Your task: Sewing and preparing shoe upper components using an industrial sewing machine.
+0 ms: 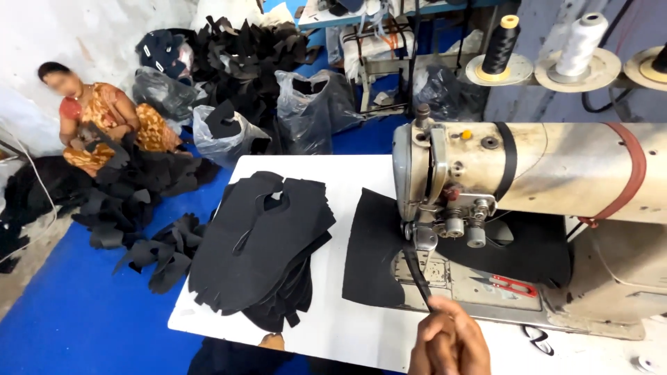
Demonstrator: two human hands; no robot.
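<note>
From my remote station I see one hand [448, 342] at the lower edge of the head view, its fingers [439, 326] clenched on a narrow black strip [415, 272]; which hand it is I cannot tell, since only the one shows and the wrist is cut off. The strip runs taut from the fingers up and to the left, to the presser-foot area of the cream sewing machine [528, 173]. A flat black fabric panel [372, 250] lies on the white bench [347, 326] under the needle zone, extending to the left of the machine head. A red-handled thread snip [511, 283] rests on the machine bed, to the right of the strip. Further left on the bench sits a stack of cut black pieces [260, 243] (fanned, edges overhanging one another), well apart from the hand. Above the machine stand a black thread cone [501, 43] and a white thread cone [581, 43]. On the blue floor [83, 319] to the left a seated person [104, 114] is surrounded by loose black offcuts, with clear plastic bags [306, 111] of more black pieces behind.
</note>
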